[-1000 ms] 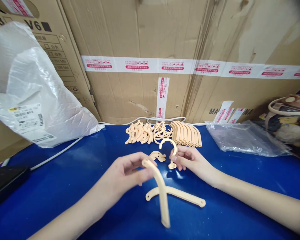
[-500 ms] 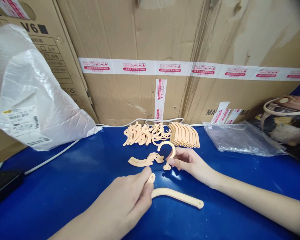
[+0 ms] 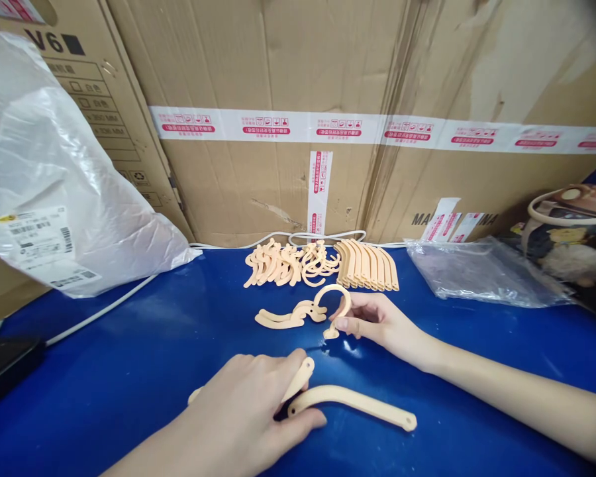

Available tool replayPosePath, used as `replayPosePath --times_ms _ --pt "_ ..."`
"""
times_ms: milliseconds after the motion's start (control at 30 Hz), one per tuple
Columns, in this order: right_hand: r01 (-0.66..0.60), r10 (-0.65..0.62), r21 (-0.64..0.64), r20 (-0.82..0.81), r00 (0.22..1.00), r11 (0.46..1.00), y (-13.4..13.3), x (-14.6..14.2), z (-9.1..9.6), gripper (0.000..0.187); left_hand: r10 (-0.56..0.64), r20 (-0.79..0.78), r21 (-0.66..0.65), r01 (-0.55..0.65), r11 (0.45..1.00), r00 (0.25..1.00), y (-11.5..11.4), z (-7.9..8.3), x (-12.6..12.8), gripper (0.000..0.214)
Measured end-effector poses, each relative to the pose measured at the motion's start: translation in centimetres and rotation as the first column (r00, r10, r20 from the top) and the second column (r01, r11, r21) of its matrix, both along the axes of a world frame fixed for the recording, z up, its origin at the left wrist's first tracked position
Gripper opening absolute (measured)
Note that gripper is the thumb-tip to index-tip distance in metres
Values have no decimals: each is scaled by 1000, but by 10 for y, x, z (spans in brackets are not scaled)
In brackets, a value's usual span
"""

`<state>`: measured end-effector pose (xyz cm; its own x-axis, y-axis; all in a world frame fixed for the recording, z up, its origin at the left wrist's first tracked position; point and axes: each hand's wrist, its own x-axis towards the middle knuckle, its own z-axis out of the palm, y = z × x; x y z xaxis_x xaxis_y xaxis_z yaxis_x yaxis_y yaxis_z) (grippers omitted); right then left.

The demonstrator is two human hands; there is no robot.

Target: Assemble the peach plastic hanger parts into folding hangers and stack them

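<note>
1. Closed between thumb and fingers, the right hand's (image 3: pixel 377 319) grip pinches a cream-coloured, plastic-looking hook (image 3: pixel 347 305) by its stem, curve uppermost and small foot downward; I cannot tell whether the foot touches the table.
2. Loosely spread, the left hand's (image 3: pixel 251 397) grip covers the middle of a cream-coloured, gently bent flat bar (image 3: pixel 298 381). Both bar ends show, but the thumb stands away from it, and whether the fingers hold the bar or only rest over it cannot be told.
3. A second cream-coloured bent bar (image 3: pixel 362 402), holed at both ends, lies on the glossy blue table (image 3: pixel 129 371), its left end beside the left thumb.
4. Two overlapping cream-coloured wavy pieces (image 3: pixel 281 320) lie left of the hook; behind stands a neat row of similar cream-coloured bars (image 3: pixel 367 265).
5. Judging by the layout, the step in hand is positioning separate pieces.
6. Any next move calls for a steady right pinch and a left hand clear of the second bar.
</note>
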<state>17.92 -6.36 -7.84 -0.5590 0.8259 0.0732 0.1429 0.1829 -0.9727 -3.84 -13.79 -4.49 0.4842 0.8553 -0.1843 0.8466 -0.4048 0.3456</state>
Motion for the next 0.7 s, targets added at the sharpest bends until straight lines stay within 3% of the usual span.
replayPosePath --times_ms 133,233,433,700 --pt "-22 23 19 -31 999 1000 2 1 -1 21 2 110 110 -14 994 994 1 -2 -6 29" --pt "-50 46 -41 -100 994 998 2 0 1 18 10 181 229 -52 972 983 4 -8 -11 29" --pt "-88 -4 -281 -309 951 956 -6 -6 10 30 -97 183 361 25 932 978 10 -16 -7 28" --pt "-125 14 -320 -328 945 939 -8 -7 10 34 -181 191 483 68 873 965 11 -29 2 24"
